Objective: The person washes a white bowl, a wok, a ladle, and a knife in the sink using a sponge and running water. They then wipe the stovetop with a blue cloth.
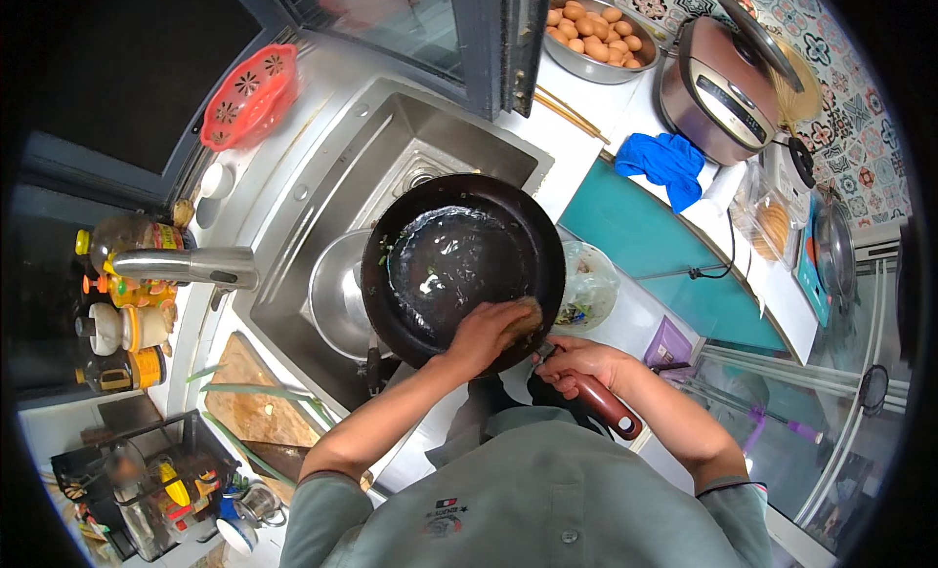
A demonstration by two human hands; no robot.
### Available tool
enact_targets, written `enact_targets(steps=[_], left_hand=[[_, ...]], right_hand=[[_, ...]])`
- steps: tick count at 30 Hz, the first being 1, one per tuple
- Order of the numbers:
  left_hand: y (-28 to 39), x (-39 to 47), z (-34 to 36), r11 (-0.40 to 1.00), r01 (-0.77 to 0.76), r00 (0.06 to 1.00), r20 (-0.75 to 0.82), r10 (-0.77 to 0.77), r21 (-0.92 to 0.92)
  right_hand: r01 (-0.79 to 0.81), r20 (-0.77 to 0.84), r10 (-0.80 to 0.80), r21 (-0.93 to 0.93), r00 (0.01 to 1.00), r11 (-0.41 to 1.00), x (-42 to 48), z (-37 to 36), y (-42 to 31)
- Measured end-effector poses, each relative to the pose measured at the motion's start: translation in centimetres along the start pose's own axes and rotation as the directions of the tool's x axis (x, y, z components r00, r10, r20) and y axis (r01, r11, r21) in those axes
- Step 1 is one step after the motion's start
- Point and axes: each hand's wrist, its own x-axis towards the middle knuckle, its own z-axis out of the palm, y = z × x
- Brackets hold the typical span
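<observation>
A dark frying pan point(440, 268) is held over the front edge of the sink, with water and green food bits inside. My right hand point(579, 364) grips its reddish-brown handle point(607, 405) close to the pan. Inside the pan, at its lower right wall, my left hand point(489, 335) presses a brown scrubbing pad point(524, 317); the fingers partly cover the pad. Below the pan a steel bowl point(333, 297) sits in the stainless-steel sink point(293, 238), partly hidden by the pan.
A steel faucet point(187, 266) reaches over the sink's left side. At lower left, green onion stalks and a knife lie on a wooden cutting board point(245, 392). A lined waste bin point(590, 289) stands right of the pan. An open window frame point(516, 48) juts in above the sink.
</observation>
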Motion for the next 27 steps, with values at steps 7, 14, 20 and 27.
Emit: enact_targets(steps=[7, 14, 20, 27], left_hand=[[-4.5, 8.6, -0.7, 0.897, -0.387, 0.891, -0.165, 0.424, 0.215], [-10.6, 11.4, -6.7, 0.614, -0.275, 0.887, -0.052, 0.46, 0.74], [-11.2, 4.1, -9.3, 0.595, -0.056, 0.989, -0.039, 0.145, 0.802], [-7.9, 0.3, -6.5, 0.838, 0.127, 0.979, 0.069, -0.192, 0.531]], right_hand=[[0.023, -0.1, -0.037, -0.135, 0.994, 0.991, -0.2, 1.2, 0.1], [0.071, -0.144, -0.093, -0.149, 0.985, 0.986, 0.1, 2.2, 0.6], [0.097, -0.132, -0.111, -0.102, 0.985, 0.99, -0.2, 2.0, 0.6], [0.118, -0.138, -0.129, -0.085, 0.982, 0.989, 0.4, 1.4, 1.0]])
